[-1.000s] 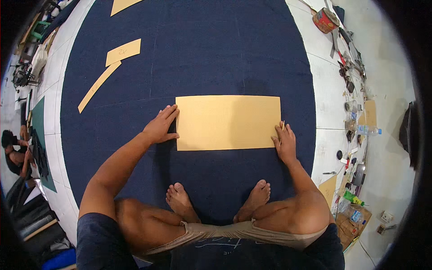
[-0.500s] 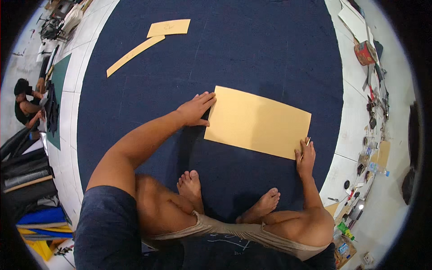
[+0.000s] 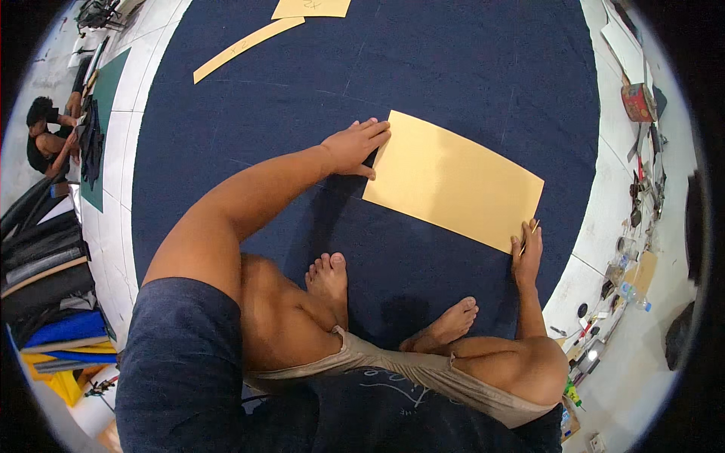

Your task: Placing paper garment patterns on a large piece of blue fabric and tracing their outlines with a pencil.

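A rectangular tan card pattern piece (image 3: 461,177) lies flat on a large dark blue cloth (image 3: 423,60), set at a slant in front of my feet. My left hand (image 3: 355,147) lies against its left edge, fingertips on the upper left corner and thumb apart, lower on that edge. At the lower right corner, my right hand (image 3: 529,253) touches the card's edge. A thin pale stick (image 3: 535,226), its kind too small to make out, pokes up from between the fingers of that hand.
Farther off on the cloth are a narrow curved card strip (image 3: 245,49) and a smaller card piece (image 3: 313,7). Tools and a red tin (image 3: 638,102) line the right side. Fabric rolls (image 3: 49,279) lie at left, where another person (image 3: 49,136) crouches by a green mat (image 3: 113,83).
The whole view has shifted, so cloth, card and feet sit higher in the picture and farther right. Both hands stay at the same corners of the card.
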